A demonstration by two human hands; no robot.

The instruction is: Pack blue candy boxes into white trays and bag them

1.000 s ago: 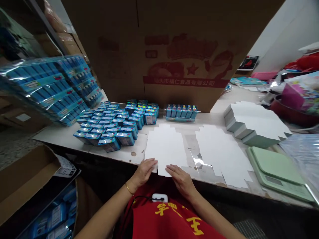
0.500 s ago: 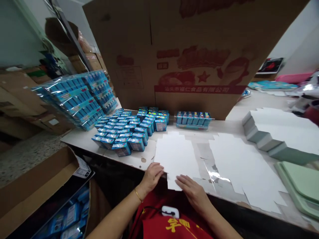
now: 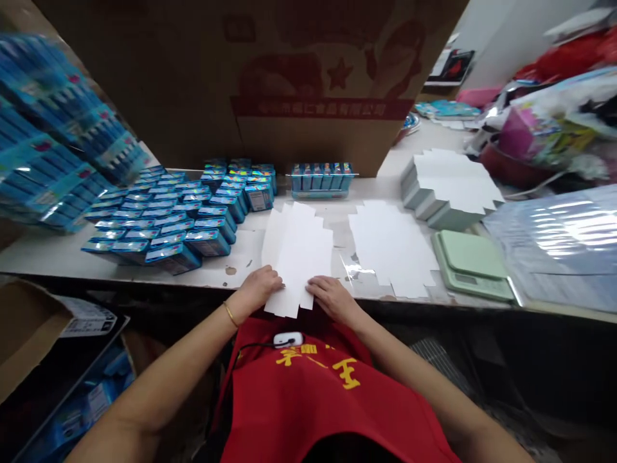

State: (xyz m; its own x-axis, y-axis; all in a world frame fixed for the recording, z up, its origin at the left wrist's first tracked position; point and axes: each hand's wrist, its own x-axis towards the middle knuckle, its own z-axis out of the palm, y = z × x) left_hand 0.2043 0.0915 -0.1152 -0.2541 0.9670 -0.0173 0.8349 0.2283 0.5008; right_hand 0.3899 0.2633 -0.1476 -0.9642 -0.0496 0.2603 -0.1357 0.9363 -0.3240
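A flat white cardboard blank (image 3: 306, 247) with stepped edges lies in front of me, its near end reaching past the table's edge. My left hand (image 3: 258, 289) is closed on its near left edge, the fingers curled. My right hand (image 3: 335, 299) grips the opposite edge, fingertips on top and the thumb hidden. Along the blank's left side a strip looks slightly raised. A second white blank (image 3: 393, 247) lies flat to the right. Several small blue boxes (image 3: 166, 218) stand in close rows to the left.
Behind stands a large brown carton (image 3: 308, 135), with a clear tray of blue packs (image 3: 321, 180) before it. Right are a stack of white blanks (image 3: 448, 183), a green scale (image 3: 475, 263) and plastic sheets (image 3: 563, 244). Wrapped blue packs (image 3: 48, 148) rise left; an open carton (image 3: 29, 328) sits below.
The view has swung right and down. My hands have drawn closer together along the blank's sides, and my right fingers have gone from lying on it to gripping its edge.
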